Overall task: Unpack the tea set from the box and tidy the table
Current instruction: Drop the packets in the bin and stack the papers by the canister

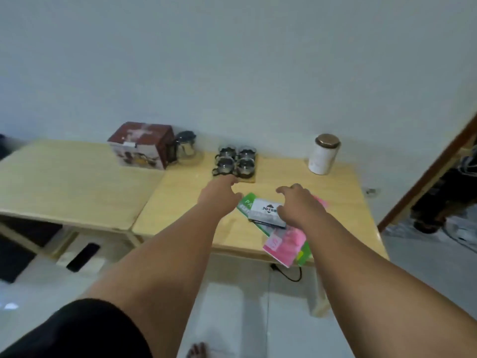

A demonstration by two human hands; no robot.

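Box (pixel 140 146) stands at rear of tabletop (pixel 180 202), teapot (pixel 185 148) just beside it. Four glass cups (pixel 236 161) sit on wooden board (pixel 249 179). Left hand (pixel 222 193) is loosely spread at board's near edge, holding nothing. Right hand (pixel 296 202) is relaxed over white packet (pixel 265 206); contact unclear.

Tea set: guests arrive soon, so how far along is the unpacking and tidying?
Done: teapot and four cups stand outside the box. In hand: left hand reaches toward the cups' board, right hand hovers over the booklet, neither holding anything. Left: pink and green sheets overhang the table edge, box not cleared.
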